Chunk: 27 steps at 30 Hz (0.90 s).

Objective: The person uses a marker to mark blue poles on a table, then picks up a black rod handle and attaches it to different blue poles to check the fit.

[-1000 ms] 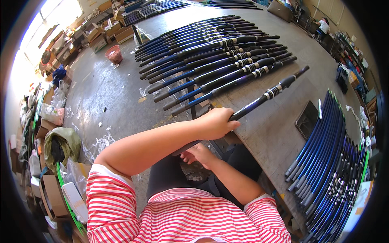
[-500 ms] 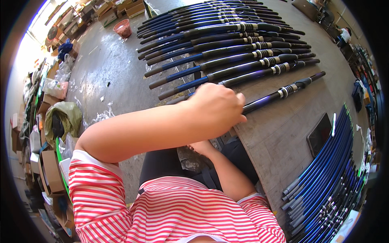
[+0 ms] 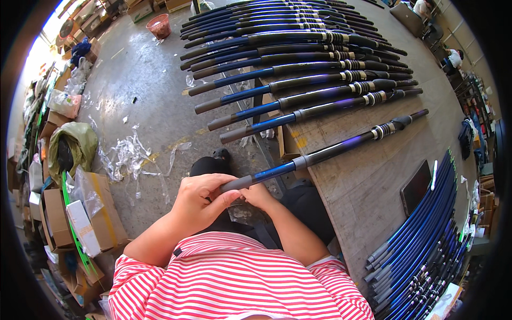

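Note:
A dark blue and black fishing rod with a grey butt end reaches from above my lap onto the table, its far part resting there. My left hand is closed around the grey butt end, thumb along its near side. Just below the rod, next to that end, my right hand has its fingers curled together. Part of it is hidden behind the rod and my left thumb, and what it holds, if anything, cannot be made out.
Many similar rods lie side by side across the table. At the right are thinner blue rod sections and a dark tablet. Plastic scraps litter the floor; cardboard boxes stand left. A red basket sits farther off.
My left hand has come back from across the rod toward my lap and now grips its butt end. My right hand has risen slightly beside it.

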Each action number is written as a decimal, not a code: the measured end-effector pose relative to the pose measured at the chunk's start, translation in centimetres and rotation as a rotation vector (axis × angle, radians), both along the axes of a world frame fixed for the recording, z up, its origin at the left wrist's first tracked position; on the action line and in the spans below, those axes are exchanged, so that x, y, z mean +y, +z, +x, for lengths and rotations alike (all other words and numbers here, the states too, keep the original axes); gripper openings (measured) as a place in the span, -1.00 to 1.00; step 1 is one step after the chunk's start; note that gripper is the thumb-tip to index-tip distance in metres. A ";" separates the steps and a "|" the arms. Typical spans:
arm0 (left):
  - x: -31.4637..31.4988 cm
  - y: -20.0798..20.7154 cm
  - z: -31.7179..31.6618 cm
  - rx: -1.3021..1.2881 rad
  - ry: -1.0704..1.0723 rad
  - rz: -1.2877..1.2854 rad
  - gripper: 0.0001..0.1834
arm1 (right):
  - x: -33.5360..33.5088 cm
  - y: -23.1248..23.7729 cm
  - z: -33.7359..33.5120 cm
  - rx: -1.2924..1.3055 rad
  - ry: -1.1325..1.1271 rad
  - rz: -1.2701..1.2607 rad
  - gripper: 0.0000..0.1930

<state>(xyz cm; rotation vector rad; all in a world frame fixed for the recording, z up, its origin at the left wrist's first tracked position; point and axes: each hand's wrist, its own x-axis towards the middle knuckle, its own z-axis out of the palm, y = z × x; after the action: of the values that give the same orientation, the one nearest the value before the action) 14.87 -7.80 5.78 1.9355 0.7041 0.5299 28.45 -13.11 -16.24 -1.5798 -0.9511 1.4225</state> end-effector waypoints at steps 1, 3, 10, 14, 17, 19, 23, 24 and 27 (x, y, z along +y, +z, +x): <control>0.0 -0.1 0.1 -0.036 0.020 0.036 -0.80 | 0.1 -0.2 -0.1 0.000 -0.002 0.008 -0.78; 0.3 -0.3 0.0 -0.033 0.006 0.073 -0.80 | 0.0 -0.8 -0.3 -0.001 -0.009 0.024 -0.78; 0.5 -0.4 -0.1 -0.038 0.040 0.058 -0.80 | 0.1 -2.6 -0.6 0.022 0.004 0.038 -0.78; 0.7 -0.3 -0.1 -0.099 0.014 0.014 -0.76 | 0.1 -2.2 -0.5 0.002 0.004 0.047 -0.78; 0.9 -0.6 -0.6 -0.091 -0.001 -0.070 -0.72 | 0.1 -0.8 -0.5 -0.007 -0.004 0.032 -0.78; 1.0 -0.3 -0.8 -0.081 -0.005 -0.084 -0.70 | 0.3 0.4 -0.4 0.030 -0.025 0.002 -0.78; 1.1 -0.1 -0.9 -0.133 -0.017 -0.103 -0.68 | 0.4 1.4 -0.2 0.084 -0.067 0.014 -0.82; 1.2 -0.2 -1.0 -0.149 -0.020 -0.105 -0.68 | 0.5 1.5 -0.2 0.094 -0.071 0.009 -0.83; 1.4 -0.6 -1.4 -0.205 -0.031 -0.186 -0.67 | 0.4 1.1 -0.3 0.095 -0.043 -0.008 -0.86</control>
<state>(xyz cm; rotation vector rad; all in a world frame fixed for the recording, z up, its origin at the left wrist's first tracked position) 13.47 -6.35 5.13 1.6885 0.5704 0.6115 28.15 -12.72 -15.12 -1.5152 -0.8520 1.4599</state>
